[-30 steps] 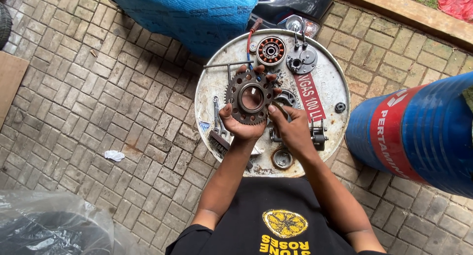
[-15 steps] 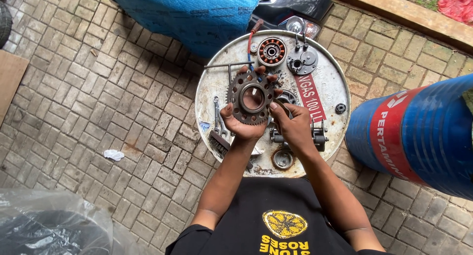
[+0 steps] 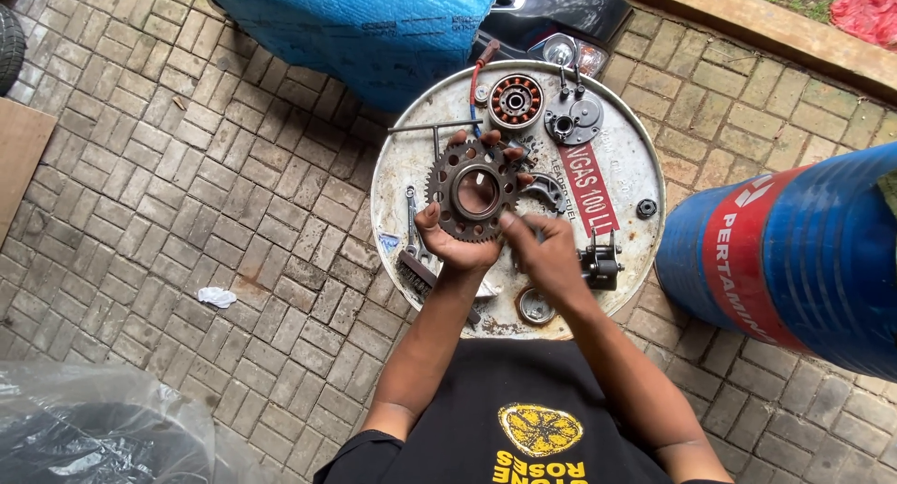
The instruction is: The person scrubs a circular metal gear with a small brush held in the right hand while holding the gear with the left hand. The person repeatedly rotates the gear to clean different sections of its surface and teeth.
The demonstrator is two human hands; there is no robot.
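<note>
One head-worn camera looks steeply down — from close above — onto the drum lid [image 3: 632, 171] and brick paving [image 3: 187, 194].

Both arms reaching forward, hands close together.
My left hand [image 3: 458, 236] is cupped palm-up with fingers spread, right hand [image 3: 542, 250] curled beside it, thumb forward.

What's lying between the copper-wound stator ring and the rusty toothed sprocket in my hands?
In the head view, only fingertips of the left hand and bare drum lid lie between stator ring and sprocket.
</note>
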